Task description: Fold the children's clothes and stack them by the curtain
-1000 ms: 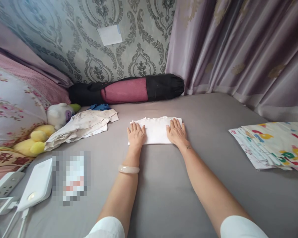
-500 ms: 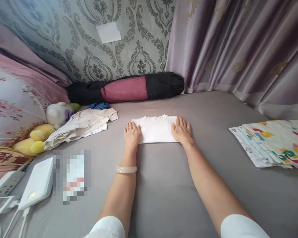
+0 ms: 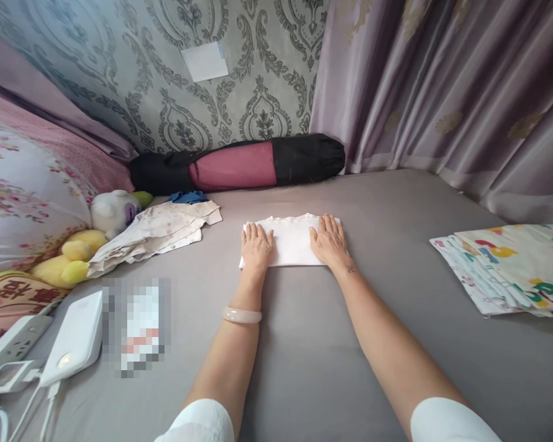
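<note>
Smooth matt folded cloth [image 3: 292, 244] on a matt grey sheet [image 3: 304, 350]
Beyond the folded cloth, a long bag [image 3: 233, 167] shows dull black fabric and pink mesh; beyond and right of it hangs a satiny curtain [image 3: 419, 92]. Left of the folded cloth are fuzzy plush toys [image 3: 76, 250] and a smooth, plastic-looking power bank [image 3: 76, 328].

A flat white cloth [image 3: 292, 244] lies on the gray bed [image 3: 304, 344]. A long bag [image 3: 233, 166], soft toys [image 3: 83, 247] and colorful cloths [image 3: 511, 270] lie there too.
</note>
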A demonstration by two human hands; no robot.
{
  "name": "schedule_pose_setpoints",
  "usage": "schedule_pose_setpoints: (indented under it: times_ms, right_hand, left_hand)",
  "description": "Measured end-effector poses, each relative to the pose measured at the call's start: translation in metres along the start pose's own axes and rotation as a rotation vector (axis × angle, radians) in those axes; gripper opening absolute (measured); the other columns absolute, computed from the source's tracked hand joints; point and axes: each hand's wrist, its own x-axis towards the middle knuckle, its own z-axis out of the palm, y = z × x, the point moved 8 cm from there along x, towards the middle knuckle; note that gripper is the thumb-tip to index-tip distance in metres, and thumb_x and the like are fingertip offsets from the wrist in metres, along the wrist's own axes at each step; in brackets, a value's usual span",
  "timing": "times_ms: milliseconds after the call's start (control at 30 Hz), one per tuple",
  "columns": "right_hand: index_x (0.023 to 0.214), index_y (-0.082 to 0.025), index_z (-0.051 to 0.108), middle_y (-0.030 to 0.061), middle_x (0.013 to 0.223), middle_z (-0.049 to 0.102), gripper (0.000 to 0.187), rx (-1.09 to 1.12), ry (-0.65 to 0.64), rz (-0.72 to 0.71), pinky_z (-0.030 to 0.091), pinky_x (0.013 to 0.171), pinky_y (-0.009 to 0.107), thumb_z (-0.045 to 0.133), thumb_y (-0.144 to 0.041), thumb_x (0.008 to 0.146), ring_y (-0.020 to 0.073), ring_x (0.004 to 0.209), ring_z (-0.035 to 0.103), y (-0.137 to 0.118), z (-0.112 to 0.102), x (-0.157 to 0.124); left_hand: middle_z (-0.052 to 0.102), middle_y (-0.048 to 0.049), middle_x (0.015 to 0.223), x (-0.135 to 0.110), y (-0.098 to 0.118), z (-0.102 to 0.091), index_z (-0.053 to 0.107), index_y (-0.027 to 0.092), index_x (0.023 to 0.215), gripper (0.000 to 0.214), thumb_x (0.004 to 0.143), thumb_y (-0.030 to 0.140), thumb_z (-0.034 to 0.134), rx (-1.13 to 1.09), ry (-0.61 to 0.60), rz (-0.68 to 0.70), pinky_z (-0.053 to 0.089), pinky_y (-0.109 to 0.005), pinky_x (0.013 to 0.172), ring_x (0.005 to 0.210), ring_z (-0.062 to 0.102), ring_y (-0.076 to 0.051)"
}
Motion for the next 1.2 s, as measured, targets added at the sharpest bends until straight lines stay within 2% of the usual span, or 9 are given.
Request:
schedule_pose_setpoints:
  times_ms: [200, 367, 533, 667, 800, 967, 1100, 1200]
  right_hand:
    - [0.148, 0.001, 0.038, 0.0198, 0.158, 0.033, 0.062, -0.015, -0.013, -0.007, 0.018, 0.12, 0.043, 0.021, -0.036, 0.102, 0.0286, 0.147, 0.026, 0.001, 0.008, -0.001]
    - [0.149, 0.001, 0.037, 0.0191, 0.158, 0.032, 0.062, -0.019, -0.025, 0.004, 0.017, 0.12, 0.043, 0.021, -0.036, 0.102, 0.0279, 0.148, 0.025, 0.0, 0.005, -0.001]
    - [0.149, -0.001, 0.037, 0.0182, 0.158, 0.033, 0.06, 0.011, -0.006, -0.018, 0.015, 0.12, 0.043, 0.022, -0.035, 0.102, 0.0282, 0.148, 0.025, -0.016, -0.001, -0.004]
    - [0.15, 0.0, 0.035, 0.0175, 0.159, 0.031, 0.06, 0.029, -0.017, -0.054, 0.016, 0.12, 0.043, 0.024, -0.035, 0.102, 0.0281, 0.148, 0.024, -0.028, 0.002, -0.007]
    - [0.15, -0.002, 0.036, 0.0173, 0.159, 0.031, 0.06, 0.02, -0.03, -0.054, 0.017, 0.12, 0.043, 0.024, -0.035, 0.102, 0.0277, 0.148, 0.024, -0.028, 0.008, -0.009]
    - [0.15, -0.003, 0.037, 0.017, 0.159, 0.032, 0.059, 0.02, -0.026, -0.058, 0.018, 0.119, 0.043, 0.026, -0.034, 0.101, 0.0275, 0.147, 0.026, -0.027, 0.006, -0.009]
    - [0.15, -0.003, 0.036, 0.0163, 0.159, 0.031, 0.058, 0.007, -0.048, -0.041, 0.017, 0.12, 0.042, 0.028, -0.033, 0.1, 0.0266, 0.148, 0.025, -0.027, 0.004, -0.009]
    - [0.149, -0.002, 0.037, 0.0169, 0.159, 0.031, 0.058, -0.001, -0.084, -0.016, 0.018, 0.12, 0.044, 0.03, -0.031, 0.1, 0.0271, 0.148, 0.025, -0.03, 0.003, -0.007]
  left_hand:
    - [0.039, -0.022, 0.154, 0.0, -0.003, 0.012, 0.044, 0.001, 0.145, 0.063, 0.101, 0.042, 0.026, 0.0, -0.03, -0.013, 0.022, -0.047, 0.121, 0.147, 0.03, -0.032]
    - [0.041, -0.0218, 0.153, 0.0, -0.003, 0.007, 0.046, 0.003, 0.144, 0.061, 0.101, 0.042, 0.027, -0.012, -0.014, -0.014, 0.022, -0.049, 0.12, 0.146, 0.032, -0.032]
    - [0.042, -0.022, 0.152, -0.003, 0.015, 0.0, 0.044, 0.0, 0.144, 0.063, 0.101, 0.042, 0.025, -0.004, 0.044, 0.049, 0.018, -0.047, 0.122, 0.147, 0.03, -0.031]
    - [0.039, -0.0202, 0.155, -0.009, 0.034, 0.011, 0.042, 0.002, 0.147, 0.064, 0.101, 0.043, 0.025, -0.013, -0.01, 0.143, 0.018, -0.047, 0.122, 0.147, 0.029, -0.031]
    - [0.037, -0.0192, 0.156, -0.012, 0.036, 0.018, 0.04, 0.005, 0.148, 0.064, 0.101, 0.044, 0.025, -0.007, -0.048, 0.141, 0.019, -0.051, 0.121, 0.147, 0.029, -0.033]
    - [0.036, -0.0192, 0.156, -0.012, 0.035, 0.016, 0.041, 0.007, 0.148, 0.062, 0.1, 0.044, 0.028, -0.03, -0.057, 0.13, 0.019, -0.054, 0.12, 0.147, 0.028, -0.033]
    - [0.043, -0.0172, 0.153, -0.008, 0.029, 0.011, 0.049, 0.01, 0.141, 0.054, 0.098, 0.041, 0.039, -0.146, -0.053, 0.122, 0.023, -0.053, 0.119, 0.146, 0.032, -0.032]
    - [0.056, -0.0156, 0.142, 0.001, 0.016, 0.002, 0.056, 0.012, 0.133, 0.044, 0.096, 0.034, 0.046, -0.394, -0.01, 0.065, 0.035, -0.044, 0.114, 0.135, 0.048, -0.027]
